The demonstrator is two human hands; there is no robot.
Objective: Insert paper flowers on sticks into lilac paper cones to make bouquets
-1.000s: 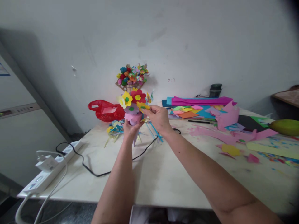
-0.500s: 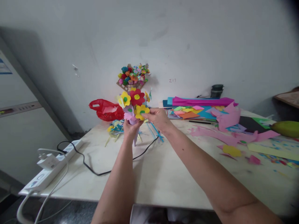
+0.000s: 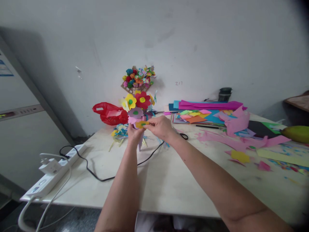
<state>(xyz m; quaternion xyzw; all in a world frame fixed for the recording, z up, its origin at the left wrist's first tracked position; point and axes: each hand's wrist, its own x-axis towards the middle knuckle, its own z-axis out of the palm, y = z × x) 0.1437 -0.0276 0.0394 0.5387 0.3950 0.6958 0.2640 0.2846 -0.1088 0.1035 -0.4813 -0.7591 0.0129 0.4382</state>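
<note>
A bunch of paper flowers stands upright at the centre, with a red flower (image 3: 143, 100), a yellow flower (image 3: 130, 101) and a lilac flower (image 3: 135, 113) on top. My left hand (image 3: 134, 133) is wrapped round the purple holder (image 3: 140, 141) beneath them. The fingertips of my right hand (image 3: 160, 126) pinch the edge of a low yellow flower (image 3: 142, 124) with a green centre, which is tilted and seen nearly edge-on at the front of the bunch.
Left of the bunch lies a red plastic bag (image 3: 109, 113). A power strip (image 3: 58, 172) with a black cable runs along the left edge. Coloured paper sheets (image 3: 210, 105), pink scraps (image 3: 238, 119) and a dark cup (image 3: 225, 94) are on the right.
My right hand has moved slightly down with the yellow flower, which has tipped from facing the camera to nearly flat. More of the lilac flower shows, and a black loop is uncovered behind my right wrist.
</note>
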